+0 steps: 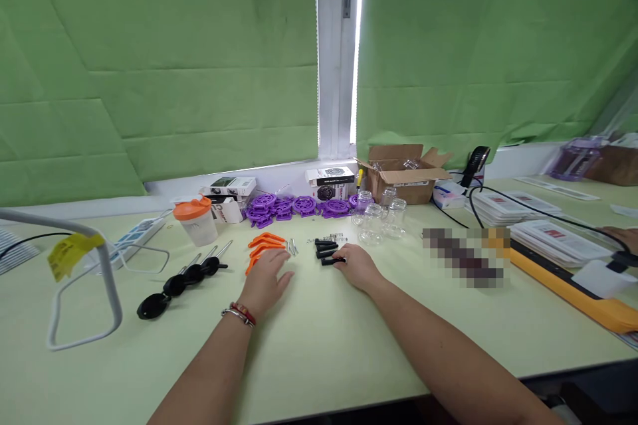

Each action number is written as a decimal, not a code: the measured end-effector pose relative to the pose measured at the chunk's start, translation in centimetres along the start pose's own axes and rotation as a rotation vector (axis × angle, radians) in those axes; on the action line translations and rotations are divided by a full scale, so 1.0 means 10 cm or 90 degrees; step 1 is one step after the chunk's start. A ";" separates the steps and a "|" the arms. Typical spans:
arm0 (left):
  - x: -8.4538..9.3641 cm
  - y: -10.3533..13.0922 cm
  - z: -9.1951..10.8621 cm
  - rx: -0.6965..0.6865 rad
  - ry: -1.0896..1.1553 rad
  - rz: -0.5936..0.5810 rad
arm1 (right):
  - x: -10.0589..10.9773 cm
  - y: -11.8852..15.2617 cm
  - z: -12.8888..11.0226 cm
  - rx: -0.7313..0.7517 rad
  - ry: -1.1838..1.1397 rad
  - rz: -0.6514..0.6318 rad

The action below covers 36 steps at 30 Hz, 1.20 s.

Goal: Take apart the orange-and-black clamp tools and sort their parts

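Note:
My left hand (265, 282) rests palm down with its thumb apart from the fingers, over the near ends of several curved orange plastic handles (269, 238). It appears to hold nothing. Small metal pins (292, 247) lie just beyond its fingertips. With thumb and finger together, my right hand (357, 265) pinches the right end of the nearest black tube-shaped part (329, 261). More black tube-shaped parts (326, 246) lie in a row behind it. Past them are small coil springs (337, 238). Bracelets circle my left wrist.
Purple plastic frames (294, 206) line the back, near an open cardboard box (403, 172) and clear glass jars (373, 222). At left are black discs with metal rods (174, 285), an orange-lidded cup (196, 220) and a grey metal frame (112, 292). Another person's hand (621, 236) shows far right.

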State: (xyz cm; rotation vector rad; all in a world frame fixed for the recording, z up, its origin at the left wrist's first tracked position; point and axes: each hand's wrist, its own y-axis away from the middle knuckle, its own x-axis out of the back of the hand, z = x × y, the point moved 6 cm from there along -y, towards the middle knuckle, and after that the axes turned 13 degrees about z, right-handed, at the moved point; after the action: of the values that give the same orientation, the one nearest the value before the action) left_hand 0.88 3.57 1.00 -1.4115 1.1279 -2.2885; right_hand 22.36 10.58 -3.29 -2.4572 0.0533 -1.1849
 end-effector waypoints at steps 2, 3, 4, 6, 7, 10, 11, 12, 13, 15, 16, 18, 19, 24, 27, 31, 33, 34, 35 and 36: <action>-0.14 0.05 0.12 -0.008 0.035 -0.104 | -0.01 0.00 -0.01 0.013 0.010 -0.006; -0.19 0.07 0.18 -0.010 0.043 -0.145 | -0.01 0.00 -0.01 0.018 0.012 -0.007; -0.23 0.08 0.23 -0.014 0.047 -0.178 | -0.01 0.00 -0.01 0.022 0.012 -0.006; -0.27 0.09 0.31 -0.021 0.046 -0.210 | -0.02 0.01 -0.02 0.030 0.005 -0.006; -0.27 0.09 0.34 -0.025 0.046 -0.217 | -0.03 0.01 -0.02 0.034 0.001 -0.005; -0.29 0.09 0.38 -0.027 0.054 -0.229 | -0.04 0.02 -0.02 0.041 -0.009 -0.004; -0.30 0.09 0.38 -0.024 0.057 -0.234 | -0.04 0.02 -0.02 0.041 -0.011 -0.004; -0.31 0.09 0.36 -0.017 0.059 -0.237 | -0.05 0.02 -0.02 0.040 -0.012 -0.005; -0.32 0.10 0.35 -0.009 0.059 -0.238 | -0.05 0.02 -0.02 0.040 -0.014 -0.005; -0.32 0.11 0.30 0.008 0.060 -0.239 | -0.04 0.02 -0.02 0.039 -0.013 -0.008; -0.32 0.11 0.28 0.014 0.062 -0.241 | -0.04 0.02 -0.02 0.038 -0.012 -0.008; -0.33 0.13 0.25 0.019 0.070 -0.252 | -0.04 0.02 -0.02 0.038 -0.010 -0.009; -0.33 0.13 0.24 0.020 0.075 -0.258 | -0.04 0.02 -0.02 0.039 -0.010 -0.010; -0.33 0.15 0.20 0.017 0.097 -0.267 | -0.05 0.01 -0.02 0.035 -0.008 -0.017; -0.32 0.14 0.19 0.017 0.116 -0.257 | -0.04 0.01 -0.02 0.033 -0.013 -0.018; -0.33 0.15 0.16 0.043 0.141 -0.232 | -0.01 0.03 -0.06 0.030 -0.060 -0.005; -0.34 0.15 0.11 0.090 0.155 -0.207 | 0.00 0.06 -0.13 0.033 -0.130 0.000; -0.35 0.15 0.09 0.121 0.167 -0.190 | -0.01 0.08 -0.18 0.038 -0.173 -0.002; -0.34 0.14 0.07 0.156 0.181 -0.169 | -0.02 0.11 -0.24 0.045 -0.215 -0.009; -0.33 0.14 0.06 0.190 0.199 -0.148 | -0.03 0.14 -0.30 0.052 -0.252 -0.017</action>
State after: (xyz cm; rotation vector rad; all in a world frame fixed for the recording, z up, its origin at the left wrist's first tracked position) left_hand 2.85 4.15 -2.06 -1.1509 0.6772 -2.7748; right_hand 20.10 8.38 -2.41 -2.5760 -0.1385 -0.6761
